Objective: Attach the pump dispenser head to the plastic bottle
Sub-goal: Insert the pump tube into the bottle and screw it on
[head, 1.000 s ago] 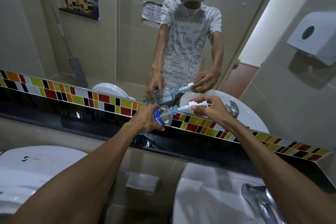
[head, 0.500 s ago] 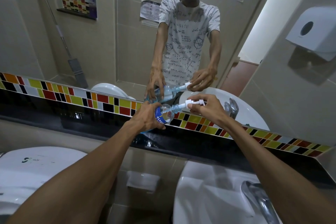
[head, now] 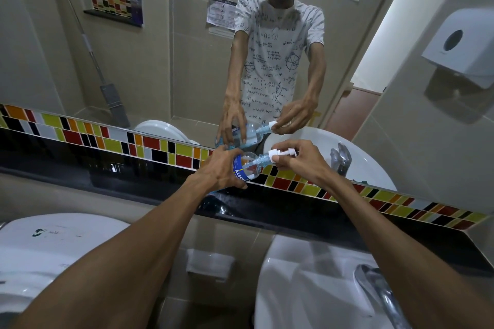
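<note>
A clear plastic bottle with a blue label is tilted so its neck points right, held above the black ledge in front of the mirror. My left hand wraps around its body. The white pump dispenser head sits at the bottle's neck, nozzle pointing right. My right hand pinches the pump's collar between thumb and fingers. The bottle's base is hidden behind my left hand. The mirror above shows the same grip reflected.
A white sink with a chrome tap lies below right. A white toilet tank lid is at lower left. A strip of coloured tiles runs along the mirror's base. A paper dispenser hangs on the right wall.
Both hands with the bottle and pump have stayed almost in place, shifting slightly left; my right fingers have moved a little around the pump collar.
</note>
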